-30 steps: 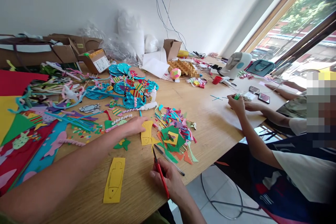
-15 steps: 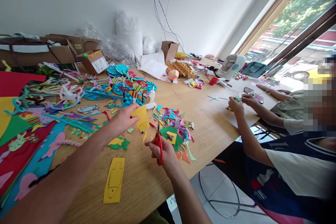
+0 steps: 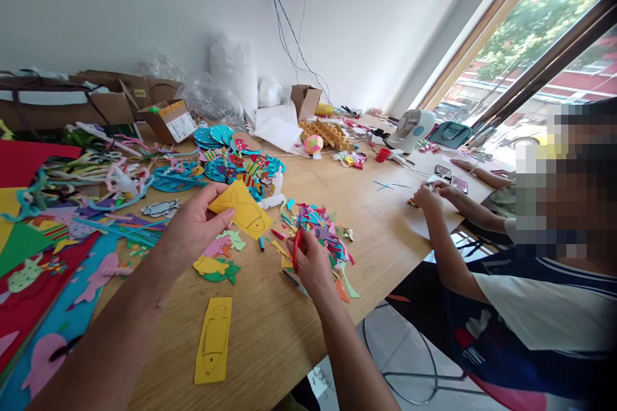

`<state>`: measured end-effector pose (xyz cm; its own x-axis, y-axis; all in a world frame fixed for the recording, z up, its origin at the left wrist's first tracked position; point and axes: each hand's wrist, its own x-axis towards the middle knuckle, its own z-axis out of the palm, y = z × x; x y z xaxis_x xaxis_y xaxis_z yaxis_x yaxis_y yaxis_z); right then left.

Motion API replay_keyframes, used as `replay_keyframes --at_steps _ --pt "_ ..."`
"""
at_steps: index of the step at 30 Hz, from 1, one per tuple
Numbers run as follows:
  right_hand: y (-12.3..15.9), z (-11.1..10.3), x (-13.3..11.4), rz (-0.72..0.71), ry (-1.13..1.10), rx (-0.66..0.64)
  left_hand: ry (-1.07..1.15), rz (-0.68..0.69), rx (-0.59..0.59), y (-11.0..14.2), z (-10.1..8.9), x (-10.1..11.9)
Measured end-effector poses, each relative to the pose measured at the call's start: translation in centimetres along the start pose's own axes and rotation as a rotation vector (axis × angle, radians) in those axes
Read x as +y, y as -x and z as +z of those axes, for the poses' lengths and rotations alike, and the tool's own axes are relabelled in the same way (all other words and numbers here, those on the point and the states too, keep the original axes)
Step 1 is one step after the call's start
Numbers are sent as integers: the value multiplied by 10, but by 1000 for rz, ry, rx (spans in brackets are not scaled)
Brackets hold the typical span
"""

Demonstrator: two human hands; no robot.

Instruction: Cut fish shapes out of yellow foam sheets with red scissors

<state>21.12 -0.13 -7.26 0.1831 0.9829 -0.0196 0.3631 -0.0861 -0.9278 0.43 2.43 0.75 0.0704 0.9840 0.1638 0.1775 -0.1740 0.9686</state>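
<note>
Between the thumb and fingers of my left hand (image 3: pixel 200 221) is a piece of yellow craft sheet (image 3: pixel 245 209) with a fish outline drawn on it. My right hand (image 3: pixel 313 263) is closed on scissors (image 3: pixel 297 250) with red handles; a dark, narrow shape by that hand may be their blades. The scissors are apart from the held sheet. Nearer to me, flat on the table, lies a second yellow piece (image 3: pixel 213 340) with a fish-like outline. Between my hands are a yellow and green fish cutout (image 3: pixel 216 266) and a small blue-and-black pen-like item (image 3: pixel 261 243).
Colourful scraps (image 3: pixel 322 228) are heaped beyond my right hand. Blue decorated discs (image 3: pixel 226 167), a white glue bottle (image 3: pixel 277 181) and pipe cleaners (image 3: pixel 96 154) lie farther back. Coloured sheets (image 3: pixel 53 308) cover the left side. At right sits another person (image 3: pixel 511 308), both hands at the table.
My left hand has drawn back to the left and turned the yellow sheet, so its fish outline faces me. The scissors, upright before, have turned in my right hand, their blades no longer pointing up.
</note>
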Motion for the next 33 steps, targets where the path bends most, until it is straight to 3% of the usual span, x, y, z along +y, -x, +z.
replay_keyframes --at_steps 3,5,9,14,16,18,21,28,33 --pt "10 -3 -19 -37 -154 -45 11 -6 -34 3 -1 1" --pt "16 -2 -32 -58 -424 -125 47 -40 -37 5 0 2" --pt "19 5 -51 -47 -590 -163 88 -69 -32 7 5 7" --pt "13 7 -64 -76 -671 -90 361 -59 29 12 10 9" --pt "12 6 -68 -105 -704 -43 527 -71 -26 14 13 7" --pt "12 4 -73 -115 -716 -37 551 -102 -137 15 19 4" --pt "14 5 -80 -119 -699 -97 386 -142 -177 16 28 3" --pt "26 4 -82 -156 -624 -147 318 -89 -96 16 36 15" --pt "49 0 -68 -208 -355 -320 448 -135 25 20 33 23"
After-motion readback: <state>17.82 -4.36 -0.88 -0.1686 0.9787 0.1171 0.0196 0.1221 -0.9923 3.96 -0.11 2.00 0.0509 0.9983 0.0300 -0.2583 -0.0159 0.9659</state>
